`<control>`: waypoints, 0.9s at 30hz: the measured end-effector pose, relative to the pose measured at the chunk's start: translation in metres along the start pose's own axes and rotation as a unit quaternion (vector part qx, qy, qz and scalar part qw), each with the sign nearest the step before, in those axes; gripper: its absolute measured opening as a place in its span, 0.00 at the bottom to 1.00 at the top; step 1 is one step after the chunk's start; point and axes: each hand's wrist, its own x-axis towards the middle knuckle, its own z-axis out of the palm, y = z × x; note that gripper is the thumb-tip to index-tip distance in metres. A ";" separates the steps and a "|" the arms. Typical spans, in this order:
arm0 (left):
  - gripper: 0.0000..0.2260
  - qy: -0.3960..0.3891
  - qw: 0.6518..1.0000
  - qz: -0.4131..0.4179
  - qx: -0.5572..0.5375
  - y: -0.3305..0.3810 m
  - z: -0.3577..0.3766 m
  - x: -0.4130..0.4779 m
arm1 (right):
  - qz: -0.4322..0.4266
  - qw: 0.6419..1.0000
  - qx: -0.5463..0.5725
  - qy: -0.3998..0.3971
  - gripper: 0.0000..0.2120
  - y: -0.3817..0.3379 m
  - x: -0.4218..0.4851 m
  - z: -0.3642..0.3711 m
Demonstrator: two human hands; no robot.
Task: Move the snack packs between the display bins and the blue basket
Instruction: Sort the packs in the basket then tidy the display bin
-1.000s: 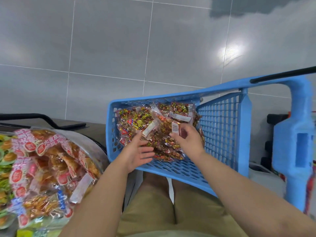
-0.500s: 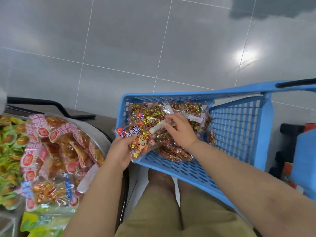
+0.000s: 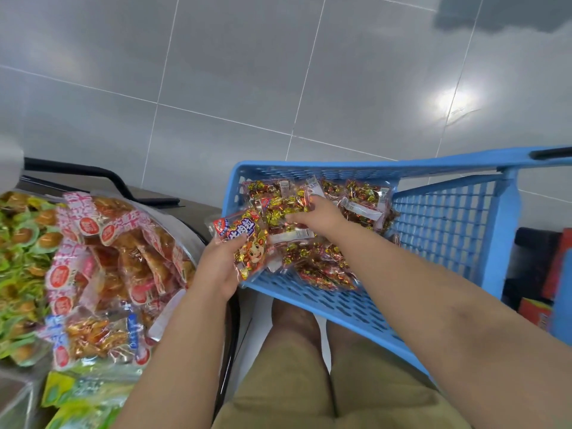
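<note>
The left hand (image 3: 221, 267) pinches one snack pack (image 3: 244, 243), thumb on its printed face, over the near-left corner of the blue basket (image 3: 340, 168). The pack's long axis runs header far-left to near-right. The right hand (image 3: 318, 215) rests with fingers stretched on the pile (image 3: 362, 205). A second earlier this pack lay among the pile.

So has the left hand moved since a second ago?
Yes. The left hand, now gripping a snack pack, has pulled back from inside the blue basket to its near left corner, toward the person.
</note>
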 end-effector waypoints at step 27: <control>0.13 -0.014 0.999 0.014 0.039 -0.016 -0.007 0.021 | -0.010 0.981 0.030 0.193 0.28 0.012 -0.001 -0.005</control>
